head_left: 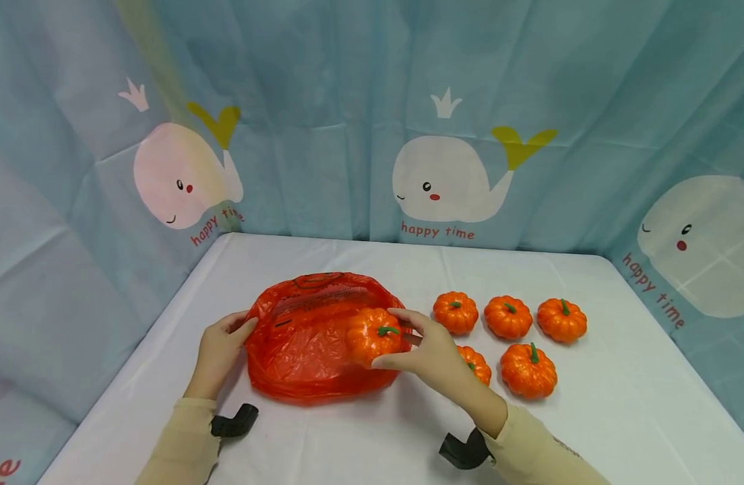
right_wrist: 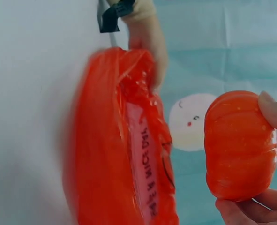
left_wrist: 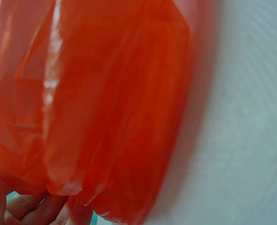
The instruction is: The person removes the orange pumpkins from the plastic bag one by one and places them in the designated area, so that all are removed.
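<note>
A red plastic bag (head_left: pixel 299 350) stands on the white table with its mouth spread wide and facing up. At its left rim, my left hand (head_left: pixel 222 350) pinches the edge of the plastic between thumb and fingers; the left wrist view shows those fingers (left_wrist: pixel 44 208) behind the film. My right hand (head_left: pixel 429 347) grips a small orange pumpkin (head_left: pixel 372 335) with a green stem, over the right side of the bag's opening. In the right wrist view the pumpkin (right_wrist: pixel 241 145) is held between thumb and fingers, apart from the bag.
Several more orange pumpkins lie right of the bag, such as one in the back row (head_left: pixel 508 317) and one nearer the front (head_left: pixel 528 372). Another pumpkin (head_left: pixel 476 364) is partly hidden by my right hand. A blue curtain (head_left: pixel 323 182) with whale prints hangs behind the table (head_left: pixel 348 444).
</note>
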Tool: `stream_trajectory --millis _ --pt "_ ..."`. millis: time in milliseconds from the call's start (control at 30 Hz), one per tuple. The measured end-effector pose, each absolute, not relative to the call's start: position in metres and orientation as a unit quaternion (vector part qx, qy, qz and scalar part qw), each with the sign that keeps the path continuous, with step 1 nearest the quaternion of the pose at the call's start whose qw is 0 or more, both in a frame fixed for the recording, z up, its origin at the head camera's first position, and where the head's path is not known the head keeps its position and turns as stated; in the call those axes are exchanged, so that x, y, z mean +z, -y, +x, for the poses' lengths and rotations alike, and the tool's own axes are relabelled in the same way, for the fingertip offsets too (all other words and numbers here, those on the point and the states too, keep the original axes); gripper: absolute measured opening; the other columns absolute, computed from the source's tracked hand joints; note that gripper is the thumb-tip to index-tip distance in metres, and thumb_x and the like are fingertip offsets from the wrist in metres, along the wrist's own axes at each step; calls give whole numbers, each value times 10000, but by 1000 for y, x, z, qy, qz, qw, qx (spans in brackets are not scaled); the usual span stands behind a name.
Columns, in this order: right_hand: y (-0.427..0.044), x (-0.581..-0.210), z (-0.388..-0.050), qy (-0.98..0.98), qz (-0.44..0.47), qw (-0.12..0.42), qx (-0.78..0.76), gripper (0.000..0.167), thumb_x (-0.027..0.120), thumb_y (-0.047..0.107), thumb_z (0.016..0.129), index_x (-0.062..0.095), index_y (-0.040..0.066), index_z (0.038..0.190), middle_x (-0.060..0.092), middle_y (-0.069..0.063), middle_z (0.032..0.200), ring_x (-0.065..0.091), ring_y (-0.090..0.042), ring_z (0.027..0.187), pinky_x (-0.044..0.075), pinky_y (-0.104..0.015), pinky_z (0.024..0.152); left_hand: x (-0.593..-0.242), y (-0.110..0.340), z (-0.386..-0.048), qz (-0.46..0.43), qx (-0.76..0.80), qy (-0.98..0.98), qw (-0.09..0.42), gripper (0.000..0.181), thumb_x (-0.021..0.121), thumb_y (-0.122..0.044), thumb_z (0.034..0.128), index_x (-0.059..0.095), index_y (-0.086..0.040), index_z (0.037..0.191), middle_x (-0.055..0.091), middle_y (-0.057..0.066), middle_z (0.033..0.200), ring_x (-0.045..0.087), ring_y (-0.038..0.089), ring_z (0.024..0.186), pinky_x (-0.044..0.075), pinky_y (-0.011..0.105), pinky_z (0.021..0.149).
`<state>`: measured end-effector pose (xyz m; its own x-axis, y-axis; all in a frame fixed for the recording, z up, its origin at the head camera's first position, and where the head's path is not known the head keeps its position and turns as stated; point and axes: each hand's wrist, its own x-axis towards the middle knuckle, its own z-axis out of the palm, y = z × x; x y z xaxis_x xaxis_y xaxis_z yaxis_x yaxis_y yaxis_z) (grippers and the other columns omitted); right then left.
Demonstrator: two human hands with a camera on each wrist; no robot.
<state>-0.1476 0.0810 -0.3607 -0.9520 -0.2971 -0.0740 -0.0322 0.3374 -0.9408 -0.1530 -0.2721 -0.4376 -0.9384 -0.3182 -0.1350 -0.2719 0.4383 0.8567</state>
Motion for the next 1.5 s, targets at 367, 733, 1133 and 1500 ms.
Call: stream_trajectory --millis 367,733,1133,1500 --pt "-124 -352 -142 -818 -93 107 -558 776 890 324 724 552 158 1403 558 -87 1445 563 -323 1317 508 -406 1026 -438 271 -153 178 -496 850 25 545 498 -414 1026 534 -23 1405 557 230 1405 548 327 1225 548 204 897" --pt "-157 -346 -135 -827 -40 94 -553 799 877 297 750 500 161 1442 493 -126 1478 539 -360 1333 522 -362 993 -438 272 -153 182 -495 850 22 549 497 -415 1027 532 -22 1407 549 233 1416 541 340 1242 547 319 969" --pt "-186 -346 -126 -829 8 93 -552 813 848 283 792 446 153 1487 409 -122 1548 488 -350 1382 531 -298 974 -437 271 -153 181 -502 845 24 524 504 -389 1028 540 -21 1400 556 229 1408 543 322 1219 523 138 842" --pt "-220 -347 -117 -853 65 81 -511 840 789 389 843 365 179 1537 301 -120 1620 434 -340 1415 504 -105 900 -437 272 -153 179 -501 846 24 541 497 -409 1028 532 -26 1409 550 223 1419 538 325 1242 547 240 933"
